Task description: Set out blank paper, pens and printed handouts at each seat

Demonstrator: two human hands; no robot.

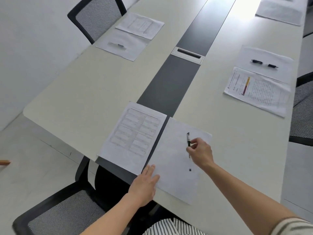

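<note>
Lower centre: left hand (145,185) lies flat, fingers straight, on the blank sheet (176,167), apparently steadying it; right hand (201,152) pinches the pen (188,139) over that sheet, probably to lay it there; printed handout (133,133) lies just left on the counter (84,92)

Bright even daylight, glare washing out the far table end (250,7), wide-angle bending at edges, soft focus

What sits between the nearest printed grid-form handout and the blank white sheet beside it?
Just a bare sliver of the table's dark grey centre strip, head view.
</note>
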